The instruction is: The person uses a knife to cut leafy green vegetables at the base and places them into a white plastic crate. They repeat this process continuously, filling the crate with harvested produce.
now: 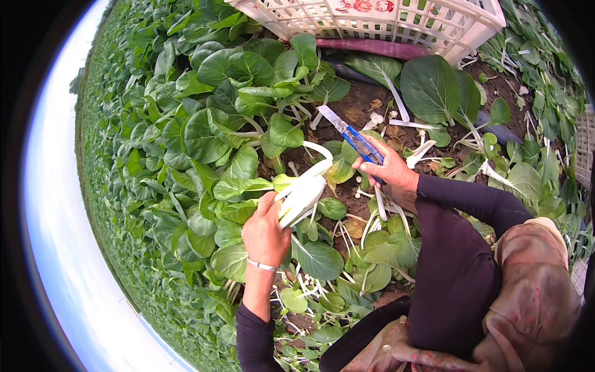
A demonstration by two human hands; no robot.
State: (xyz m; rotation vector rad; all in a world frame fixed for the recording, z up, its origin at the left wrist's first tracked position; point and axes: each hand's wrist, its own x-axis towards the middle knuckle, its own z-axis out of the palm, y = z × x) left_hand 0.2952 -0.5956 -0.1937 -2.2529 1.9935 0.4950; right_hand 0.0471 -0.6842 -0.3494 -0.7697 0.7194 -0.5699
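Observation:
My left hand (265,232), with a bracelet at its wrist, grips a white-stemmed bok choy head (304,190) by its leafy part. The pale stem base faces my right hand. My right hand (386,165) is closed round the blue handle of a snap-off utility knife (351,139). Its blade is out and points away from the hand, above the bok choy in the picture, apart from it. Loose leaves and cut stems (372,274) lie on the soil around both hands.
Dense bok choy plants (204,130) fill the field towards the left. A white slatted plastic crate (446,32) stands at the top, a purple strip (376,48) along its lower edge. A dark hose or pipe (499,128) runs over the soil. Another crate (584,144) shows at the right rim.

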